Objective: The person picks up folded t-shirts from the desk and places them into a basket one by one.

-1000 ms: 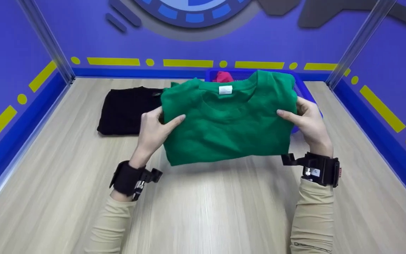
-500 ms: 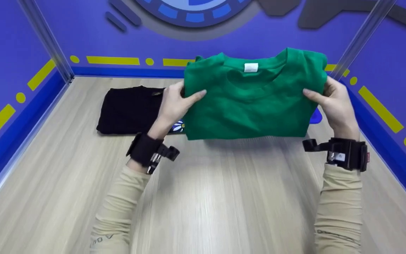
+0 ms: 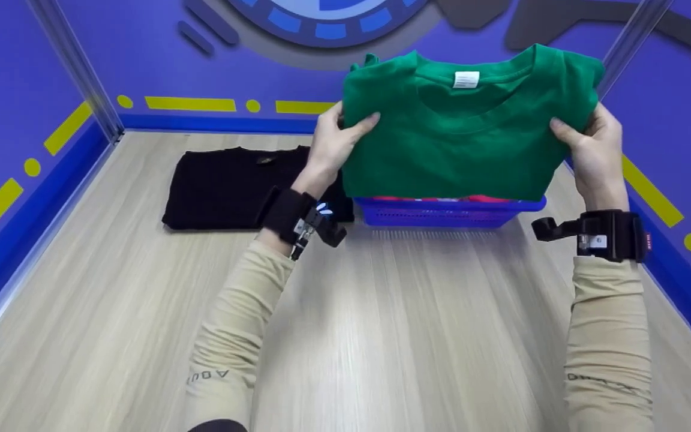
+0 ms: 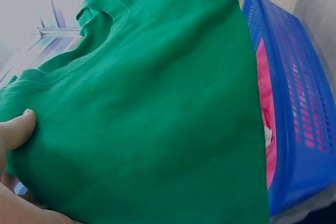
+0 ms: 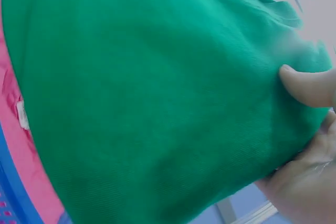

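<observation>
A folded green T-shirt (image 3: 459, 144) with a white neck label hangs upright in the air between both hands. My left hand (image 3: 332, 144) pinches its left side, thumb on the front and fingers behind. On the opposite side my right hand (image 3: 600, 153) grips it the same way. Below and behind the shirt stands a blue plastic basket (image 3: 441, 215), most of it hidden. Pink cloth (image 4: 266, 108) inside it shows past the shirt's lower edge in the left wrist view, and pink cloth (image 5: 31, 166) shows in the right wrist view too.
A folded black T-shirt (image 3: 225, 189) lies on the wooden table (image 3: 381, 336) left of the basket, partly behind my left forearm. Blue panels (image 3: 171, 66) with yellow marks close off the back and both sides.
Both hands have carried the green T-shirt up, away and to the right, from in front of the basket to above it. The basket's front wall now shows below the shirt.
</observation>
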Demonstrator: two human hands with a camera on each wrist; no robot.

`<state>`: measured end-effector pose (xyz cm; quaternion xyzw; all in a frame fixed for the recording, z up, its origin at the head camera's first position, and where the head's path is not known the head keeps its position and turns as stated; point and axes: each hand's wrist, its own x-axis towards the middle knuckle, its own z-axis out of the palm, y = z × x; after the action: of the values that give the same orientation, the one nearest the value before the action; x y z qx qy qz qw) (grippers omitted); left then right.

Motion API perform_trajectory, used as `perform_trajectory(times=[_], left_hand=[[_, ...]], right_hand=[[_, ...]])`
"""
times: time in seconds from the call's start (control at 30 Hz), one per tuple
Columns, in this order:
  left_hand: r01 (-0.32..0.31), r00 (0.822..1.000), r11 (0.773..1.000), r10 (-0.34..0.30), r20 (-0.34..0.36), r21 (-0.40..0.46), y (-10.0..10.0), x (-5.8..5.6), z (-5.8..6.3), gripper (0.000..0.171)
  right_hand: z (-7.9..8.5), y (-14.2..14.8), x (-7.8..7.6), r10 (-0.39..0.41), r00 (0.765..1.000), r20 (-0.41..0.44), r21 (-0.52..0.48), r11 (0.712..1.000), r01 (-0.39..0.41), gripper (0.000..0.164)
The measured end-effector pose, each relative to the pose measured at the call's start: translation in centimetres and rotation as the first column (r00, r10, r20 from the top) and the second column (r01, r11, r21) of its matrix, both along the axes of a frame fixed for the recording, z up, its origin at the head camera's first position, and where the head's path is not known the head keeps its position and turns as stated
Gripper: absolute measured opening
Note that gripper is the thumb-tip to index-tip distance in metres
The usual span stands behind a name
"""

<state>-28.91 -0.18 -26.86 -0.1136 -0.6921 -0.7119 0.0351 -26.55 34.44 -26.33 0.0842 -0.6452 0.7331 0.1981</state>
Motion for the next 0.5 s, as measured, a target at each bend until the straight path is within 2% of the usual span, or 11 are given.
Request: perform_trajectory(times=[0.2,0.4,0.5], left_hand=[[0.029,1.0,0.999,-0.029,-0.005,0.038,1.5,-1.1,-0.4,0.048],[0.025,0.999,0.998,-0.023,-0.04,0.056,2.5,-2.2,-1.8,0.046],[0.032,0.999,0.998,-0.03,-0.036,0.061,2.8,-2.5,-2.7,0.045]], right_hand=[[-0.1,0.9,-0.9,-0.052,0.998,-0.02,-0.039,0.998,0.052,0.041],[-1.2,1.8,-1.8,-0.062,0.997,-0.055,-0.065,0.996,0.059,0.042],[-2.0,2.0,-2.3,-0.085,0.994,-0.068,-0.076,0.994,0.079,0.039]])
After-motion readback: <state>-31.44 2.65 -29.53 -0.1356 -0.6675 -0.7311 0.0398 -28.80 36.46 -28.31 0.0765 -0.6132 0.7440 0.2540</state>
